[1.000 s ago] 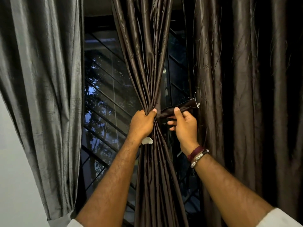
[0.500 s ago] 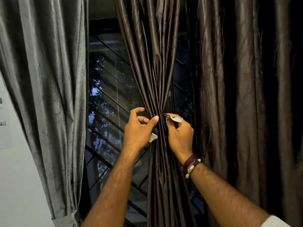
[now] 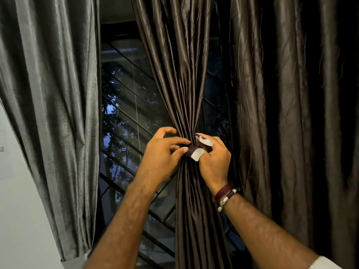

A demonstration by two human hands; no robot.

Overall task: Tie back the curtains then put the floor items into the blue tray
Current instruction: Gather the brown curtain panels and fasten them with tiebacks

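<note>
A dark brown curtain (image 3: 180,84) is bunched into a narrow waist at the middle of the window. Round that waist runs a dark tie-back strap (image 3: 189,151) with two white fastening ends, one (image 3: 197,153) low and one (image 3: 206,141) higher. My left hand (image 3: 163,152) pinches the lower strap end against the bunch, thumb and forefinger closed on it. My right hand (image 3: 213,158) holds the upper white end just right of the bunch. No blue tray or floor items are in view.
A grey curtain (image 3: 48,94) hangs at the left, next to a white wall (image 3: 17,220). Another dark curtain panel (image 3: 291,113) fills the right side. Behind the bunch is a dark window (image 3: 124,113) with diagonal metal bars.
The strap, stretched out to the right a second ago, is now wrapped round the bunch. Both hands have closed in on its white ends at the front.
</note>
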